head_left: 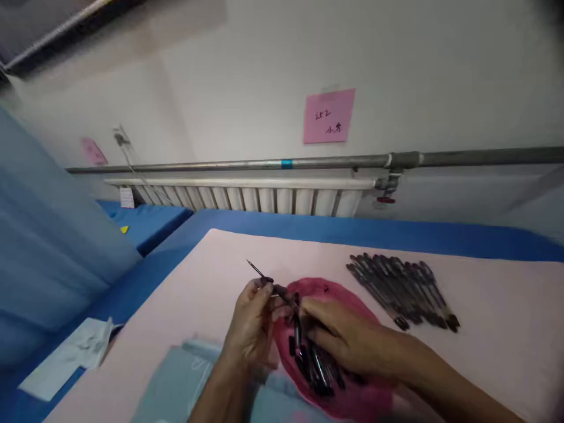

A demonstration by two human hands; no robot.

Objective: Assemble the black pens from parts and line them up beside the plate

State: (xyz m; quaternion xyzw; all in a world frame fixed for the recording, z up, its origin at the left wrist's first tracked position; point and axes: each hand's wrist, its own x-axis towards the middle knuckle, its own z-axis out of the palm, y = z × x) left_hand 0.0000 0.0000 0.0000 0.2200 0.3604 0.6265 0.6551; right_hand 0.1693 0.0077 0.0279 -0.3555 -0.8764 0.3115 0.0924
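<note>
My left hand (252,320) is closed round a slim dark pen (282,294), whose thin pointed end sticks out up and to the left. Against the pen's lower right end are the fingers of my right hand (330,329), curled closed; what they pinch is hidden. Under both hands is a pink-red shallow tray (308,286), with a heap of shiny black pen parts (315,367) in it. Farther right, several dark pens (400,291) lie side by side in a slanted row.
A pale pink sheet (211,276) covers the blue table (273,220). Light blue cloth (176,376) lies at the front, white paper (66,355) at the left edge. A blue curtain (48,235) hangs on the left; a radiator (259,200) and pipe (238,164) run behind.
</note>
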